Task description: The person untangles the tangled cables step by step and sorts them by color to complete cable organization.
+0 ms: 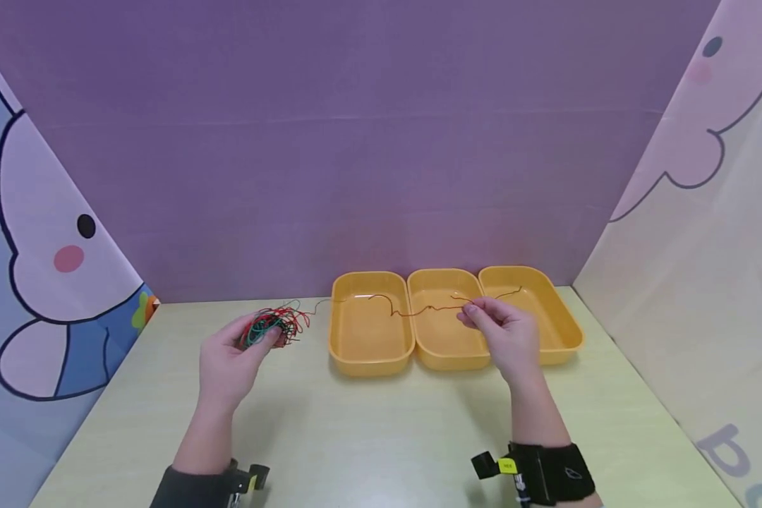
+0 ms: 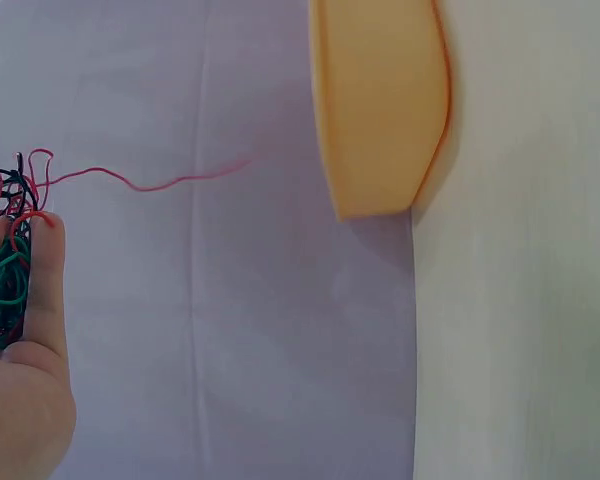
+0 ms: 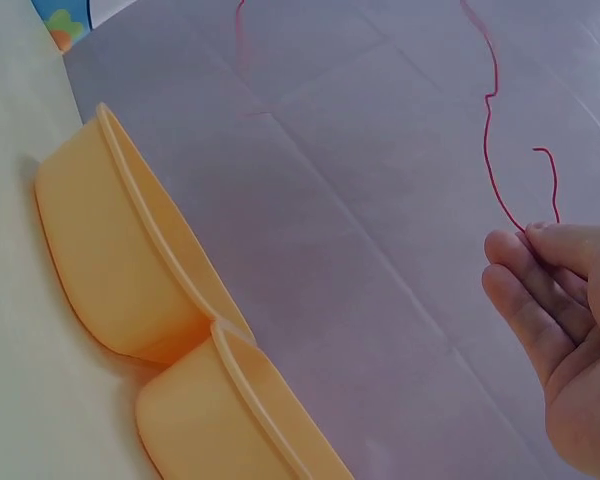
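My left hand holds a tangled bundle of thin wires in red, green and black, above the left part of the table. One loose red wire end sticks out of the bundle to the right. My right hand pinches a thin red wire between thumb and fingertips, in front of the yellow trays. That wire is kinked and trails off to the left; a short bent end rises beside the fingers in the right wrist view. In the head view the pinched wire hangs apart from the bundle.
Three yellow trays stand side by side at the table's back: a left tray, a middle tray and a right tray. A purple backdrop rises behind them. Printed cloth panels flank the pale table.
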### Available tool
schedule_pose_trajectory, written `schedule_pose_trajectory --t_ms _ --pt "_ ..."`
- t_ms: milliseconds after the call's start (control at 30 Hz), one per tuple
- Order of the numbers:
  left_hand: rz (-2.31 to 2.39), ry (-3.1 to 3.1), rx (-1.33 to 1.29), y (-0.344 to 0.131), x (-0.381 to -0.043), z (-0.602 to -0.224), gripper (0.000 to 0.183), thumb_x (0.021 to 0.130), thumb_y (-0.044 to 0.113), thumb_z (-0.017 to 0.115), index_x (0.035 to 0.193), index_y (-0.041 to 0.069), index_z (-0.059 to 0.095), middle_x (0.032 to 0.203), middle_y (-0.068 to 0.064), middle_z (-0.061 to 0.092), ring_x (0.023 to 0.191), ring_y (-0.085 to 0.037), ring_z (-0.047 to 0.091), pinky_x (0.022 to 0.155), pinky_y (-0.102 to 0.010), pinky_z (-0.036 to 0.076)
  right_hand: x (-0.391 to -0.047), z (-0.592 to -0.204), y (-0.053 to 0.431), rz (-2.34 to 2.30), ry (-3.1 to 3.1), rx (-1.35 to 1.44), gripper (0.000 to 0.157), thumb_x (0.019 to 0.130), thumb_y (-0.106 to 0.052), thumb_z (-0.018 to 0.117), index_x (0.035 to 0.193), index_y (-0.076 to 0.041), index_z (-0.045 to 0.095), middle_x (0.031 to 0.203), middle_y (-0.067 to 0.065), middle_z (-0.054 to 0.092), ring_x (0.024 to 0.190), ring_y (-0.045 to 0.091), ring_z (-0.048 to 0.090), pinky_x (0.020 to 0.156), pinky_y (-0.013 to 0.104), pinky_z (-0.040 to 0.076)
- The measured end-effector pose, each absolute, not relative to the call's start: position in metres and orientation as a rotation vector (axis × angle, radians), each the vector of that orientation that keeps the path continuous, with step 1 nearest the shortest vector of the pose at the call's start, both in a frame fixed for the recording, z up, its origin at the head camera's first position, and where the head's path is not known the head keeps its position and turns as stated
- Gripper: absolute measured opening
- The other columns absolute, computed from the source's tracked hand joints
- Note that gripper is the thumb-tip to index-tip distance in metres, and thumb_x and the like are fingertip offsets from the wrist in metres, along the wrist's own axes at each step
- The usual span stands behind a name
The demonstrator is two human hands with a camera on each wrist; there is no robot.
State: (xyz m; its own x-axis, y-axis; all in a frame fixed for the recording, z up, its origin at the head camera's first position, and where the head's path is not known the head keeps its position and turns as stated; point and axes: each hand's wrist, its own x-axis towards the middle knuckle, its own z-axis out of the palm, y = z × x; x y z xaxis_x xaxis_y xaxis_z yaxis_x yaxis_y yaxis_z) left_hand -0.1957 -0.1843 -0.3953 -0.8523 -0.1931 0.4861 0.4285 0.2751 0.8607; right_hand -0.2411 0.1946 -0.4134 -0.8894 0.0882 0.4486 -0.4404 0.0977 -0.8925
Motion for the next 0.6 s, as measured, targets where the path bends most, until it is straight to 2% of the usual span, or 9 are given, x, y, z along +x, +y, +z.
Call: schedule_pose_trajectory --t_ms 133,600 --pt "-1.663 -2.0 -0.241 -0.196 -0.205 -0.408 0.03 0.081 -0.006 0.072 0.111 -0.003 0.067 0.093 0.006 0.07 0.08 -0.014 0.066 0.066 -0.017 0.055 -0.242 -0.414 0.2 1.853 -1.963 0.337 0.021 0.087 -0.015 0.071 0.095 0.005 0.068 0.088 0.02 0.069 0.08 0.03 0.067 0.074 0.03 0.056" --pt "-1.671 -2.064 -0.307 -0.191 -0.207 -0.412 0.031 0.082 0.002 0.074 0.112 0.002 0.068 0.096 -0.001 0.07 0.084 -0.017 0.065 0.069 -0.019 0.056 -0.241 -0.413 0.2 1.794 -2.016 0.34 0.018 0.084 -0.016 0.075 0.09 0.0 0.07 0.081 0.016 0.07 0.074 0.029 0.067 0.069 0.029 0.058"
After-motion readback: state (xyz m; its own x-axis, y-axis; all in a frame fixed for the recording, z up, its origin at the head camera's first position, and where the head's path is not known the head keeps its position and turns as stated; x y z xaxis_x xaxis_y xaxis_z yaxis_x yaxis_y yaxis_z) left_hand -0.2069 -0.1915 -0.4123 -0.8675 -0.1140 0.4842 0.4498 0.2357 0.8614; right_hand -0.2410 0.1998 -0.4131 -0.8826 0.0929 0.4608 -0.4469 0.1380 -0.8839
